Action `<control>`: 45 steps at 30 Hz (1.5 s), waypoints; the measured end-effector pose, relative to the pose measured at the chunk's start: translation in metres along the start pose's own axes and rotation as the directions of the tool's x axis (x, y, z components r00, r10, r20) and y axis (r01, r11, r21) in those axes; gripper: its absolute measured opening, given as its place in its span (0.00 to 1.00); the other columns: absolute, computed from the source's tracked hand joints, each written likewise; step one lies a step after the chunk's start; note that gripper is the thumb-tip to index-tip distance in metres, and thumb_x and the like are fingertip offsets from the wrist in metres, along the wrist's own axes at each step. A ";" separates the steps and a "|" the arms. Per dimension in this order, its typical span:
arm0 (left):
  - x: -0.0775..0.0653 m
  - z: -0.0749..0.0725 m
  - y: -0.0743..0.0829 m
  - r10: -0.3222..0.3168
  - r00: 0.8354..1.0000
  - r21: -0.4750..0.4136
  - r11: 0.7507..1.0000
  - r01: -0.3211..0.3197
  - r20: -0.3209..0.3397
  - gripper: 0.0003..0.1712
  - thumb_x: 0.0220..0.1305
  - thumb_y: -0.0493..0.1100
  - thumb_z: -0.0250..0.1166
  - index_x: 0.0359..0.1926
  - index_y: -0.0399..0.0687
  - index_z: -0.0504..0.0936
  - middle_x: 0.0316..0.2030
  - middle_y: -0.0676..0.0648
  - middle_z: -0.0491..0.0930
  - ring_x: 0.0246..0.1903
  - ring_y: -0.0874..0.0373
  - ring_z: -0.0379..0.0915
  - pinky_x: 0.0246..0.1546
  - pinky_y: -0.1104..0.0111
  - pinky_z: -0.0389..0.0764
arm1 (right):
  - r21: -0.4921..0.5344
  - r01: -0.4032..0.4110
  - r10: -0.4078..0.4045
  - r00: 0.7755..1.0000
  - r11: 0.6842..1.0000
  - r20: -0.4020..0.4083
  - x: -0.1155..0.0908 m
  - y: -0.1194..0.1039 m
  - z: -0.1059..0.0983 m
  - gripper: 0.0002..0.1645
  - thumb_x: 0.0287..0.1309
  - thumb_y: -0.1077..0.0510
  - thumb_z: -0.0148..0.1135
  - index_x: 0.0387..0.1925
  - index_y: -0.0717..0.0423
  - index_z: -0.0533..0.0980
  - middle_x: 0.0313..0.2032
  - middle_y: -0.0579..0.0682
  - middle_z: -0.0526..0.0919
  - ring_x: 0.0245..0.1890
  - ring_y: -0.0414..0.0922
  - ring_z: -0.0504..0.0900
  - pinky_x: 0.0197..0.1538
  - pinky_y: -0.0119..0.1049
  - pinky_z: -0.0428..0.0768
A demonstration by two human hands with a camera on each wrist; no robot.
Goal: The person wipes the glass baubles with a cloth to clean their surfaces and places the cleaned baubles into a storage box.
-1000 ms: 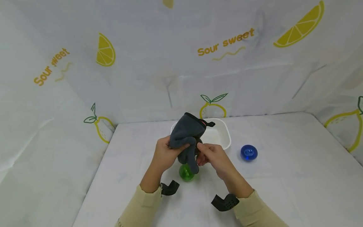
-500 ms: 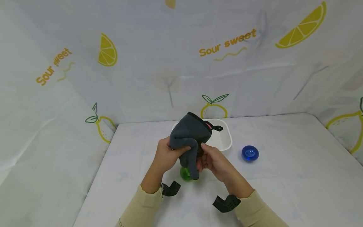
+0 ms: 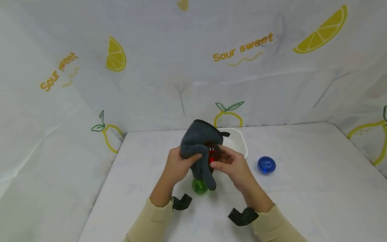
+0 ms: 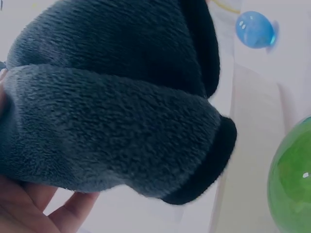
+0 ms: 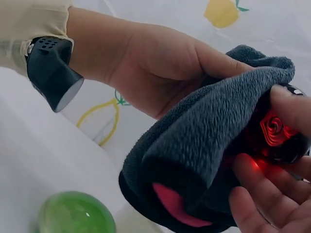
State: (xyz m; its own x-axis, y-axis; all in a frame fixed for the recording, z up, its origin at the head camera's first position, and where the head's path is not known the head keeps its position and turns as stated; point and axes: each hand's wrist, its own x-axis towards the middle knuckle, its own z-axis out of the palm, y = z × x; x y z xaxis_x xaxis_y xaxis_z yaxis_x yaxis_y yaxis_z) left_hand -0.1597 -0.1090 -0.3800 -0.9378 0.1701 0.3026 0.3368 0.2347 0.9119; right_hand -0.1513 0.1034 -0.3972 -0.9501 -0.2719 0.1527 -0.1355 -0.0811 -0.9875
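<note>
A dark grey plush cloth (image 3: 201,132) with black edging and a hanging loop is bunched above the table; pink shows inside its fold in the right wrist view. My left hand (image 3: 178,164) grips the cloth, thumb over a fold. Against the cloth's right side sits a glossy red see-through ball (image 3: 214,154), partly wrapped. My right hand (image 3: 234,166) pinches this ball between thumb and fingers. A swirling rose-like pattern glows in the red ball (image 5: 278,127) in the right wrist view. The cloth (image 4: 112,121) hides most of my left hand's fingers in the left wrist view.
On the white-covered table, a green see-through ball (image 3: 199,186) lies below the cloth, partly covered by it. A blue one (image 3: 266,164) lies to the right. Behind my hands stands a white tray (image 3: 243,143), close to the lemon-printed backdrop (image 3: 151,84).
My right hand has shifted its grip, its fingers now round the ball's far side. More of the red ball shows beside the cloth. My left hand stays nearly in place.
</note>
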 end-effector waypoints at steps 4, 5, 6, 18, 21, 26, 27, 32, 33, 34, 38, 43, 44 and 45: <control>0.000 0.003 -0.002 -0.035 0.999 0.022 0.999 0.034 0.031 0.18 0.58 0.48 0.73 0.45 0.44 0.84 0.41 0.47 0.86 0.38 0.58 0.82 0.41 0.64 0.84 | -0.155 0.064 -0.076 0.995 0.986 -0.069 -0.001 -0.003 0.001 0.39 0.51 0.67 0.72 0.66 0.55 0.70 0.53 0.57 0.82 0.46 0.52 0.83 0.46 0.34 0.84; 0.000 0.003 -0.002 -0.042 0.998 0.031 0.999 0.041 0.036 0.18 0.57 0.49 0.74 0.45 0.45 0.84 0.41 0.48 0.86 0.39 0.58 0.82 0.41 0.64 0.84 | -0.202 0.083 -0.100 0.992 0.976 -0.074 -0.001 -0.004 0.002 0.39 0.51 0.68 0.72 0.65 0.54 0.70 0.52 0.57 0.83 0.46 0.52 0.83 0.47 0.34 0.84; 0.000 0.004 -0.002 -0.044 0.998 0.042 0.998 0.042 0.041 0.19 0.57 0.50 0.74 0.46 0.46 0.84 0.41 0.48 0.86 0.40 0.58 0.82 0.41 0.64 0.84 | -0.241 0.102 -0.124 0.989 0.965 -0.077 -0.001 -0.004 0.002 0.39 0.50 0.69 0.72 0.65 0.54 0.70 0.52 0.56 0.84 0.46 0.52 0.83 0.47 0.35 0.84; -0.002 0.007 0.002 -0.038 0.999 0.071 0.997 0.036 0.026 0.18 0.56 0.50 0.75 0.45 0.49 0.85 0.40 0.50 0.87 0.40 0.59 0.82 0.41 0.62 0.83 | -0.254 0.050 -0.066 0.996 0.966 -0.054 -0.001 -0.003 0.004 0.37 0.54 0.69 0.69 0.63 0.54 0.64 0.46 0.59 0.86 0.38 0.50 0.84 0.44 0.34 0.83; -0.002 0.007 0.001 -0.029 0.999 0.082 0.996 0.026 0.027 0.17 0.56 0.50 0.74 0.44 0.49 0.85 0.39 0.50 0.87 0.39 0.59 0.82 0.40 0.63 0.83 | -0.252 -0.014 -0.004 0.997 0.968 -0.071 -0.001 -0.003 0.003 0.32 0.57 0.62 0.70 0.62 0.55 0.68 0.48 0.60 0.85 0.40 0.52 0.86 0.43 0.34 0.84; -0.002 0.006 0.000 -0.034 0.999 0.078 0.996 0.031 0.028 0.16 0.56 0.50 0.74 0.43 0.49 0.85 0.39 0.50 0.86 0.38 0.59 0.82 0.39 0.63 0.84 | -0.329 -0.090 0.053 0.991 0.940 -0.122 0.001 -0.001 0.002 0.22 0.63 0.49 0.66 0.52 0.58 0.78 0.42 0.55 0.85 0.42 0.47 0.81 0.44 0.35 0.82; -0.002 0.007 0.000 -0.034 0.999 0.073 0.997 0.032 0.028 0.16 0.56 0.50 0.74 0.43 0.48 0.84 0.39 0.50 0.86 0.37 0.59 0.82 0.39 0.63 0.84 | -0.322 -0.102 0.065 0.990 0.941 -0.123 0.001 0.000 0.003 0.21 0.65 0.48 0.64 0.50 0.60 0.79 0.39 0.55 0.84 0.41 0.47 0.80 0.44 0.36 0.81; -0.003 0.007 0.001 -0.036 0.999 0.042 0.999 0.034 0.034 0.16 0.56 0.48 0.75 0.43 0.47 0.84 0.39 0.48 0.86 0.38 0.58 0.82 0.39 0.63 0.84 | -0.198 -0.161 0.145 0.985 0.967 -0.091 0.002 -0.001 0.003 0.27 0.74 0.48 0.49 0.43 0.70 0.79 0.31 0.56 0.83 0.34 0.47 0.79 0.43 0.36 0.81; -0.003 0.007 0.001 -0.035 0.999 0.037 0.999 0.034 0.036 0.16 0.56 0.48 0.75 0.43 0.47 0.84 0.39 0.48 0.86 0.38 0.58 0.82 0.39 0.63 0.84 | -0.182 -0.168 0.156 0.985 0.969 -0.079 0.002 -0.001 0.002 0.30 0.75 0.47 0.46 0.43 0.71 0.79 0.30 0.55 0.83 0.33 0.47 0.80 0.43 0.36 0.81; -0.004 0.008 0.002 -0.036 0.999 0.030 0.999 0.034 0.041 0.16 0.56 0.47 0.75 0.43 0.47 0.85 0.39 0.48 0.86 0.38 0.58 0.82 0.39 0.63 0.84 | -0.169 -0.174 0.165 0.984 0.970 -0.065 0.002 -0.001 0.002 0.32 0.76 0.45 0.43 0.43 0.72 0.79 0.30 0.55 0.83 0.32 0.46 0.80 0.43 0.35 0.81; -0.004 0.008 0.002 -0.035 0.998 0.010 0.999 0.034 0.049 0.16 0.55 0.46 0.75 0.43 0.47 0.85 0.39 0.48 0.86 0.38 0.57 0.82 0.39 0.62 0.84 | -0.142 -0.173 0.174 0.985 0.975 -0.001 0.001 -0.002 0.000 0.38 0.77 0.42 0.36 0.43 0.73 0.78 0.29 0.53 0.84 0.31 0.46 0.81 0.42 0.36 0.82; -0.003 0.008 0.002 -0.019 0.999 0.001 1.000 0.019 0.035 0.16 0.55 0.44 0.76 0.43 0.47 0.85 0.40 0.47 0.86 0.39 0.57 0.82 0.39 0.62 0.83 | -0.129 -0.140 0.148 0.988 0.982 0.054 0.000 -0.001 -0.003 0.37 0.77 0.43 0.38 0.44 0.75 0.78 0.29 0.53 0.84 0.31 0.45 0.81 0.42 0.36 0.81; -0.003 0.008 0.002 -0.015 0.999 -0.003 1.000 0.015 0.033 0.16 0.55 0.44 0.76 0.44 0.46 0.85 0.40 0.47 0.86 0.39 0.57 0.82 0.40 0.62 0.84 | -0.128 -0.129 0.138 0.989 0.983 0.062 0.000 0.000 -0.003 0.36 0.77 0.44 0.39 0.44 0.75 0.78 0.29 0.55 0.84 0.31 0.45 0.80 0.42 0.36 0.81; -0.003 0.007 0.002 -0.010 0.999 -0.006 1.000 0.010 0.030 0.16 0.55 0.44 0.76 0.44 0.46 0.85 0.40 0.47 0.86 0.39 0.57 0.82 0.40 0.63 0.84 | -0.128 -0.115 0.124 0.990 0.985 0.069 0.000 0.000 -0.004 0.35 0.76 0.45 0.40 0.44 0.75 0.78 0.30 0.55 0.84 0.31 0.45 0.80 0.42 0.36 0.81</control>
State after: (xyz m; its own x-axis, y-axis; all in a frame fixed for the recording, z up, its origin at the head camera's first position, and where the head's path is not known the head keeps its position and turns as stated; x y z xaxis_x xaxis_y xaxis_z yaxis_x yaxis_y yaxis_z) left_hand -0.1557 -0.1017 -0.3808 -0.9382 0.1968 0.2847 0.3266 0.2307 0.9166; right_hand -0.1525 0.1071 -0.3972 -0.9380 -0.3452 0.0313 -0.0606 0.0745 -0.9954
